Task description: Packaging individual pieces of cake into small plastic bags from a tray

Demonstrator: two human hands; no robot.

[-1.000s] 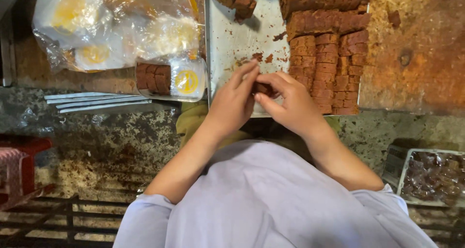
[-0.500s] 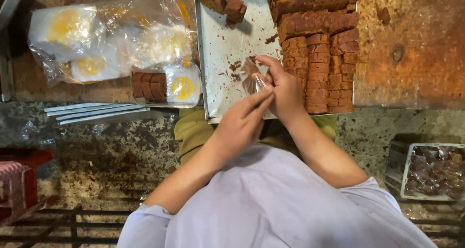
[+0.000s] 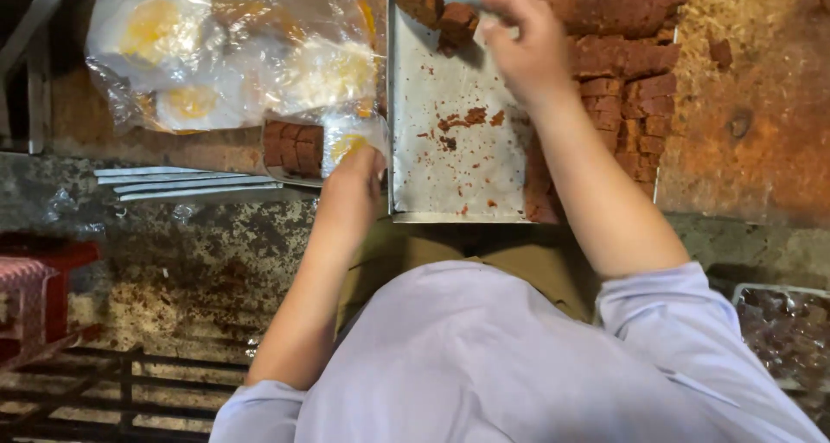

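Head view: I see left hand (image 3: 353, 184) resting on small stack of brown blocks (image 3: 294, 145) in clear wrapper beside plastic bags (image 3: 225, 58); fingers curled, grip unclear, cannot tell. Right hand (image 3: 523, 45) over metal tray (image 3: 450, 175), fingers pinched near loose brown chunks (image 3: 441, 15); whether it holds anything, cannot tell. Cut brown rows (image 3: 627, 71) fill tray's right side.

A single head-worn view looks straight down from close above the person's pale lilac shirt (image 3: 484, 356); it faces the flat metal tray (image 3: 458, 166); no second view.
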